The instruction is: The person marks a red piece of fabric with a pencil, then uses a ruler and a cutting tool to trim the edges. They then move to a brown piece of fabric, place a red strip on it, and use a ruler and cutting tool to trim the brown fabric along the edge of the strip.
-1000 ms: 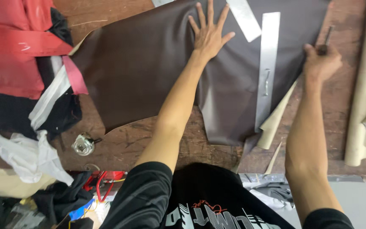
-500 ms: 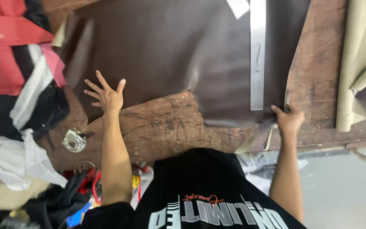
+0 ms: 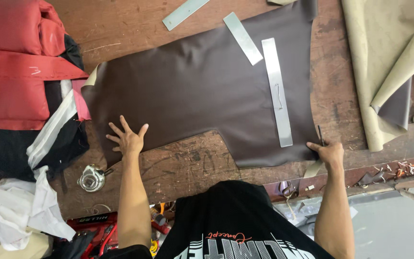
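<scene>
Brown leatherette sheet (image 3: 202, 91) now lies flatter on the wooden workbench (image 3: 188, 165); left hand (image 3: 128, 139), fingers splayed, has shifted onto its near-left edge, right hand (image 3: 329, 152) pinching a dark pen-like tool at its near-right corner.

Your single head camera looks almost straight down from above your own shoulders, close enough that your black printed shirt (image 3: 235, 225) fills the bottom edge. It faces the scarred brown wooden worktable (image 3: 188, 168), taking in the dark brown leather sheet (image 3: 192, 91) at centre and both forearms reaching forward. No second view overlaps it.
</scene>
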